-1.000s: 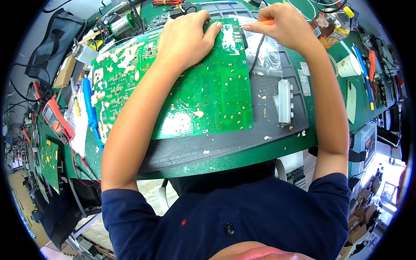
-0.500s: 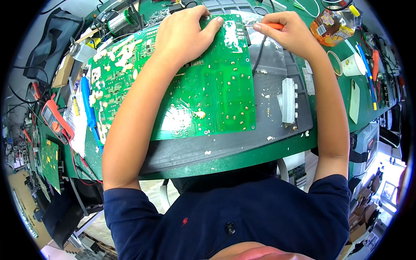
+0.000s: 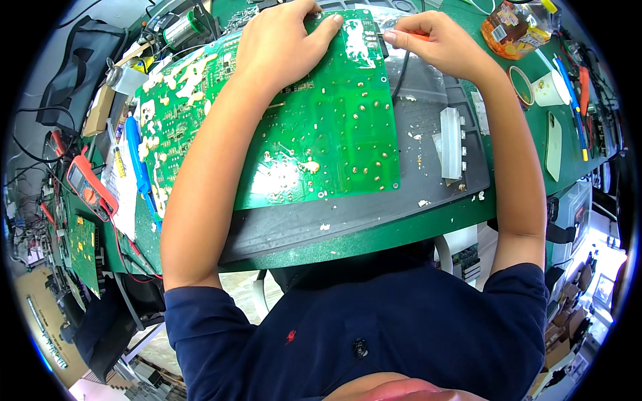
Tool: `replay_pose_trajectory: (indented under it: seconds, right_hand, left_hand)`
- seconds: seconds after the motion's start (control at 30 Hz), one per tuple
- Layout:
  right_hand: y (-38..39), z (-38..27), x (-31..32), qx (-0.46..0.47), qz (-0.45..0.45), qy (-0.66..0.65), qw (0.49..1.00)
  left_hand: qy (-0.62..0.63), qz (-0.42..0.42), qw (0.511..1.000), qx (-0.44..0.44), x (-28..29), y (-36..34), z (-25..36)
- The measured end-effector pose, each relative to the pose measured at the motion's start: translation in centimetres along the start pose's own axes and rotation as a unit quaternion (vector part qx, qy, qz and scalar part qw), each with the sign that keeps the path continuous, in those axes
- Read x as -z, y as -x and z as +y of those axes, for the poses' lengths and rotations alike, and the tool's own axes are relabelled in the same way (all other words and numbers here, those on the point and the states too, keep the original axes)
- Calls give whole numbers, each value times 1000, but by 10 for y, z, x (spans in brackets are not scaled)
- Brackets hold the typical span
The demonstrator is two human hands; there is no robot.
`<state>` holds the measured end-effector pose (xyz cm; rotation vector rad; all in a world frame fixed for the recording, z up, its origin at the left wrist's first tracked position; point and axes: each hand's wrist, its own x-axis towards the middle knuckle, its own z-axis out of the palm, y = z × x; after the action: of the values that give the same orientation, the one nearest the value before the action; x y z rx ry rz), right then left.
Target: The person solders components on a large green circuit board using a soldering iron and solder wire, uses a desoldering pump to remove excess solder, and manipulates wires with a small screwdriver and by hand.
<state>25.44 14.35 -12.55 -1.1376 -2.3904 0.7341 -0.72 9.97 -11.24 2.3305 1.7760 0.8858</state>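
In the head view, a large green circuit board (image 3: 341, 127) lay on a dark mat (image 3: 301, 227) on the green table (image 3: 321, 251), in front of the person, with pale lumps over its left part. The left hand (image 3: 284, 43) rested on the far part of the board, thumb on its face and fingers reaching to the far edge; whether those fingers were clamped on it, I could not tell. Just beyond the board's far right corner, the right hand (image 3: 438, 47) was closed on a tool (image 3: 420, 33) with an orange handle; its tip was hidden.

A clear plastic bag (image 3: 428, 81) lay under and near the right hand. A silver metal bar (image 3: 451, 144) sat to the right of the board. Farther right were a paper cup (image 3: 552, 90) and a phone (image 3: 554, 147). To the left lay a red meter (image 3: 85, 187) and a blue tool (image 3: 138, 157), the latter just beside the board.
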Motion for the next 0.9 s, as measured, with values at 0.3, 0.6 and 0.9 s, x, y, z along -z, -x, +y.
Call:
replay_pose_trajectory:
  seconds: [0.3,0.6,0.9]
  right_hand:
    - [-4,-38,19,36,67,71,994]
    - [0,-59,27,33,59,140,988]
    - [-1,-44,20,39,49,90,994]
  left_hand:
    - [-3,-1,1000,0,0,-1,0]
    - [-5,-3,1000,2,0,0,4]
    - [16,-2,1000,11,-1,-1,2]
